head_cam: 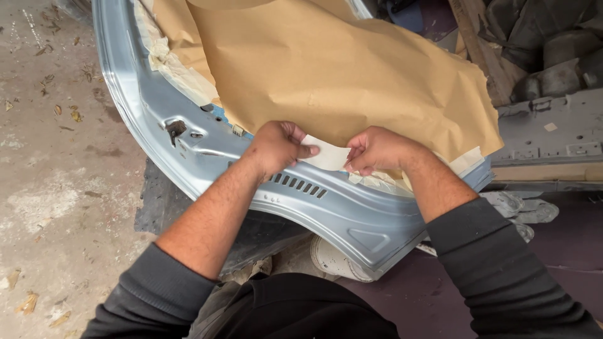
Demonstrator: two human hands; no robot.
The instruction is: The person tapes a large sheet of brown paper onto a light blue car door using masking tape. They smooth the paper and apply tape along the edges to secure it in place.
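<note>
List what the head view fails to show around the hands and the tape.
- Panel middle: hidden by brown paper.
- Tape strip ends: covered by left hand and right hand.
- Panel top: cut off by the picture's upper edge.
- White tub: mostly under the panel.

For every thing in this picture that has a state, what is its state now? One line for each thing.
left hand: pinching the left end of the tape strip
right hand: pinching the right end of the tape strip
tape strip: pale, stretched between both hands
brown paper: creased, covering the panel's middle
blue metal panel: edge bare, middle covered, lying flat
old tape: wrinkled, stuck along the paper's edge
</note>
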